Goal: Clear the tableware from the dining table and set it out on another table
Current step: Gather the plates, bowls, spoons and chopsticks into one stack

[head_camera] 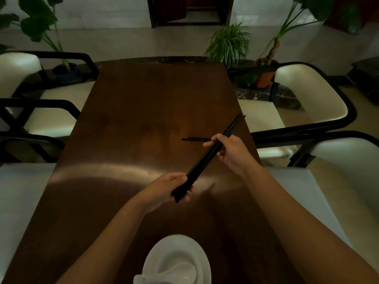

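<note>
A bundle of black chopsticks (207,158) slants above the brown dining table (133,111), held at both ends. My left hand (170,191) grips the thick lower end of the bundle. Higher up, my right hand (227,150) holds the bundle near its middle, fingers curled round it. Another pair of black chopsticks (194,139) lies flat on the table just beyond my right hand, partly hidden by it. Close to me at the near edge stands a white plate (151,261) with a white bowl (170,257) and a white spoon (180,271) on it.
Cream chairs with black frames line both sides: two on the left (18,72) and two on the right (307,93). Potted plants (229,46) stand on the floor past the far end of the table. A dark doorway is at the back.
</note>
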`<state>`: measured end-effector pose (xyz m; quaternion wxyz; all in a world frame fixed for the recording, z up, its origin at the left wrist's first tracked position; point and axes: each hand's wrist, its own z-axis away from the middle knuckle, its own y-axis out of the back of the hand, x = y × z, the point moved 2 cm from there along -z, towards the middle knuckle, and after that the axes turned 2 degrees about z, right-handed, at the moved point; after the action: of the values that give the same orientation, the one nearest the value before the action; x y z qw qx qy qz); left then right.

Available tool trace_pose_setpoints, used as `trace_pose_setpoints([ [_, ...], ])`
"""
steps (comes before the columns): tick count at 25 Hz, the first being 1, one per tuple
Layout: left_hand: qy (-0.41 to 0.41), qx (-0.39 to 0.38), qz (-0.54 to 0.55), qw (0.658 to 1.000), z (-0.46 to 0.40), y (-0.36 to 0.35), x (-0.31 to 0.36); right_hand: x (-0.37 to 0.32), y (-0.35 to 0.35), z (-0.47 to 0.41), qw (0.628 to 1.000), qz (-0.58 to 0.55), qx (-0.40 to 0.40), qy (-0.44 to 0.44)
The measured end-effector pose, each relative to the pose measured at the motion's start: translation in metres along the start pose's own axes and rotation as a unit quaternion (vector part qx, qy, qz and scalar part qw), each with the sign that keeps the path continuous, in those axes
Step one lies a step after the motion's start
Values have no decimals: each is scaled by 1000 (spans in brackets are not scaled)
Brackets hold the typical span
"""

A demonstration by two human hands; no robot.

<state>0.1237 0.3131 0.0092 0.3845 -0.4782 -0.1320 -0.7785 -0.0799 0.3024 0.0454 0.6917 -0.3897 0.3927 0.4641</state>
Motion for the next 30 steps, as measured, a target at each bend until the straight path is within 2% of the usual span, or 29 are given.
trace_pose_setpoints([
  [3,31,-33,14,999,-26,1,9,8,4,-42,998,38,-38,-30],
  [7,46,-22,122,991,-59,10,-7,27,16,-108,988,88,-97,-83],
  [8,50,-10,151,987,-65,14,-12,32,23,-126,988,93,-90,-88],
  [9,53,5,180,982,-71,18,-17,37,32,-145,985,151,-59,-66],
  [10,55,23,208,976,-76,23,-22,42,43,-165,956,294,-10,-18],
  [11,55,40,229,971,-80,28,-26,46,56,-184,876,479,32,44],
  [12,54,55,242,967,-83,33,-31,54,64,-200,771,629,39,94],
  [13,52,66,245,966,-84,38,-35,62,70,-211,689,714,24,124],
  [14,50,76,245,965,-85,41,-38,70,76,-220,639,758,5,131],
  [20,44,121,263,956,-91,47,-48,92,77,-226,523,827,-28,202],
  [22,49,123,270,954,-89,45,-49,93,81,-219,502,837,-43,214],
  [23,53,124,271,953,-88,45,-50,94,83,-216,505,835,-50,211],
  [27,66,140,271,950,-78,44,-48,94,87,-198,567,806,-82,151],
  [29,73,153,277,946,-71,45,-45,89,90,-183,580,797,-92,144],
  [30,76,158,283,943,-66,45,-43,81,89,-173,582,790,-93,168],
])
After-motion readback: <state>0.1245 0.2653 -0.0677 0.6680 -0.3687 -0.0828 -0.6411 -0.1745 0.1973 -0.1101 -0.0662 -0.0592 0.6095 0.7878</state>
